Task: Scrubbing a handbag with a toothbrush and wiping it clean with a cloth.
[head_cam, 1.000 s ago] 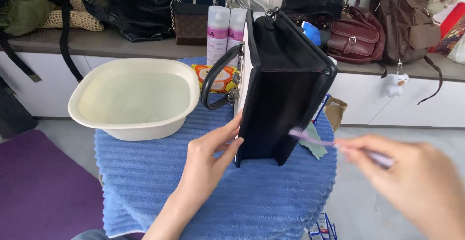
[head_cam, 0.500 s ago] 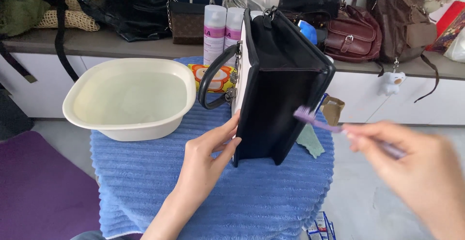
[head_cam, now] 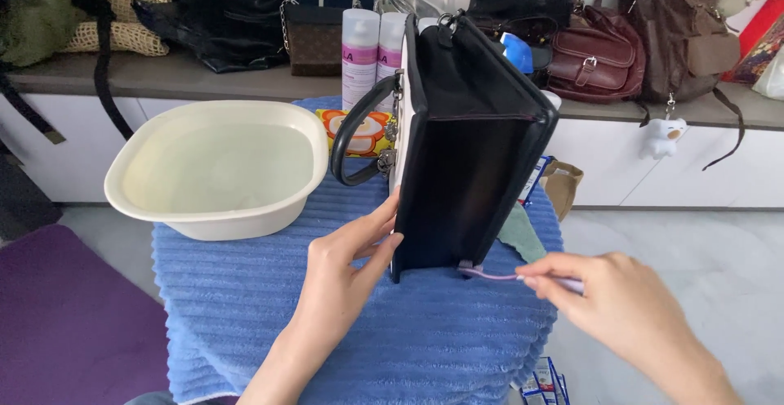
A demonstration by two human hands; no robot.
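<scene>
I see the black handbag (head_cam: 469, 152) standing upright on its narrow end near the middle of the blue ribbed towel (head_cam: 245, 307) that covers the small counter. Its looped handle (head_cam: 353, 140) projects to the left, toward the basin.

My left hand (head_cam: 347, 270) rests flat against the bag's lower left edge, its grip spread, fingers extended and touching the pale side panel, steadying rather than clasping it.

My right hand (head_cam: 612, 307) lies at lower right, its grip pinched on the handle of a slim lilac brush (head_cam: 502, 275). The brush points left, and its head meets the bottom right corner of the bag, just where the bag touches the towel.

A cream oval basin (head_cam: 216, 217) holding cloudy water sits on the towel to the left of the bag, close to it but apart. Behind the bag stand two white bottles with pink tops (head_cam: 376, 50), and an orange-and-yellow packet (head_cam: 355, 131) lies between basin and bag. A green cloth (head_cam: 523, 233) shows at the bag's right side, partly hidden.

Along the rear shelf (head_cam: 163, 82) are further bags: a maroon leather handbag (head_cam: 592, 62), a brown backpack (head_cam: 674, 33) and a woven straw bag (head_cam: 122, 13).
</scene>
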